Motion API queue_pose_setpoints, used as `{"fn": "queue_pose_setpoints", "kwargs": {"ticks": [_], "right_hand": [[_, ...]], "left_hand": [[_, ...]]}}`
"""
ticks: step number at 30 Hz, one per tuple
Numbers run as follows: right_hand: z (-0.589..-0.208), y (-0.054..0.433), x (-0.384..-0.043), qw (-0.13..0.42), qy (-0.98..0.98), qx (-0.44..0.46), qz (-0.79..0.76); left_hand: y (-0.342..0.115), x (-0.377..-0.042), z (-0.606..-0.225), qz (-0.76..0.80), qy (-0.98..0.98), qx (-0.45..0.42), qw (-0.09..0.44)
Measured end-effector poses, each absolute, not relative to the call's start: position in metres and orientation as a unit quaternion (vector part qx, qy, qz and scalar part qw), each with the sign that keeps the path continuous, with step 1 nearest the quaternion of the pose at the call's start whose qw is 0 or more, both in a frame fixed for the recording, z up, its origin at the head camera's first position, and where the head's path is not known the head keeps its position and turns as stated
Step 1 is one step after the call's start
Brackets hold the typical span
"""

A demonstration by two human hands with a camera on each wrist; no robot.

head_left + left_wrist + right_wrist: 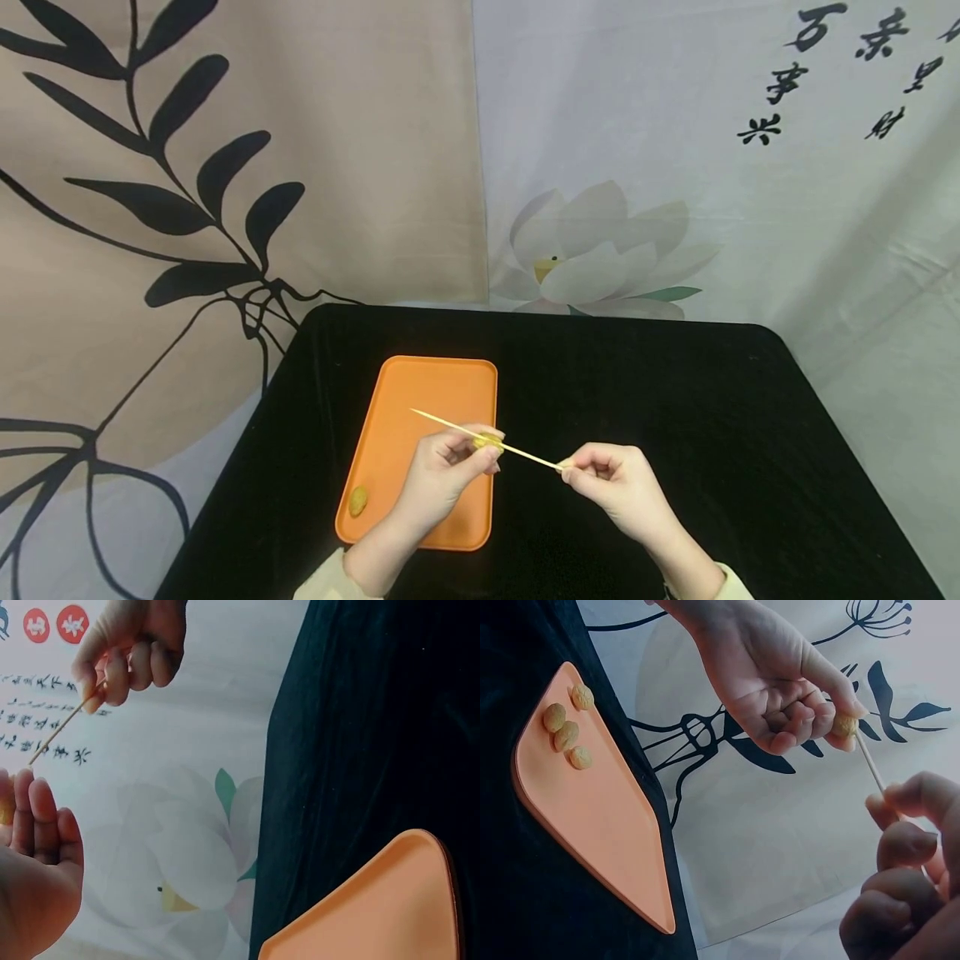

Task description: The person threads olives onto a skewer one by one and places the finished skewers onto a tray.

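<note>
My left hand [450,471] pinches a small wrinkled yellow-green fruit [487,440] between thumb and fingers, above the right side of the orange tray [435,383]. A thin wooden skewer [528,455] runs through or along the fruit; its pointed end sticks out past my left fingers, over the tray. Its other end is pinched by my right hand [618,487], to the right of the tray. In the right wrist view, the held fruit [845,725] shows between the left thumb and fingers, with the skewer [871,761] slanting down to my right fingertips.
Several similar fruits [566,736] lie grouped at one end of the tray; in the head view a single fruit [357,501] shows there. The tray lies on a black cloth-covered table [675,400]. Behind hangs a printed curtain [390,150] with leaves, a lotus and writing.
</note>
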State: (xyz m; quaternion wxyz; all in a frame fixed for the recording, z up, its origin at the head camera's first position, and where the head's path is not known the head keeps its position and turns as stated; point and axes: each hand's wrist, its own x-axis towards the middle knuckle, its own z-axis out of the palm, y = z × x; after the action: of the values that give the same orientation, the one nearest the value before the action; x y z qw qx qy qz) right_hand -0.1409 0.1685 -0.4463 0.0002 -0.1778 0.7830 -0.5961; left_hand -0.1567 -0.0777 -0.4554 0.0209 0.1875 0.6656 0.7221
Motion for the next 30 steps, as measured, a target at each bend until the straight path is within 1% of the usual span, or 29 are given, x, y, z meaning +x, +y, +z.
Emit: {"fn": "queue_pose_setpoints", "kwargs": {"ticks": [7, 15, 30], "right_hand": [[-0.446, 0.169, -0.141, -0.003, 0.781, -0.195, -0.594], [-0.444, 0.169, -0.142, -0.001, 0.786, -0.196, -0.586], [-0.441, 0.169, -0.141, -0.004, 0.789, -0.189, -0.584]], "left_hand": [[-0.075, -0.157, -0.455, 0.718, 0.665, 0.202, 0.029], [-0.072, -0.157, -0.455, 0.714, 0.668, 0.209, 0.026], [-0.063, -0.157, -0.458, 0.729, 0.653, 0.198, 0.052]]}}
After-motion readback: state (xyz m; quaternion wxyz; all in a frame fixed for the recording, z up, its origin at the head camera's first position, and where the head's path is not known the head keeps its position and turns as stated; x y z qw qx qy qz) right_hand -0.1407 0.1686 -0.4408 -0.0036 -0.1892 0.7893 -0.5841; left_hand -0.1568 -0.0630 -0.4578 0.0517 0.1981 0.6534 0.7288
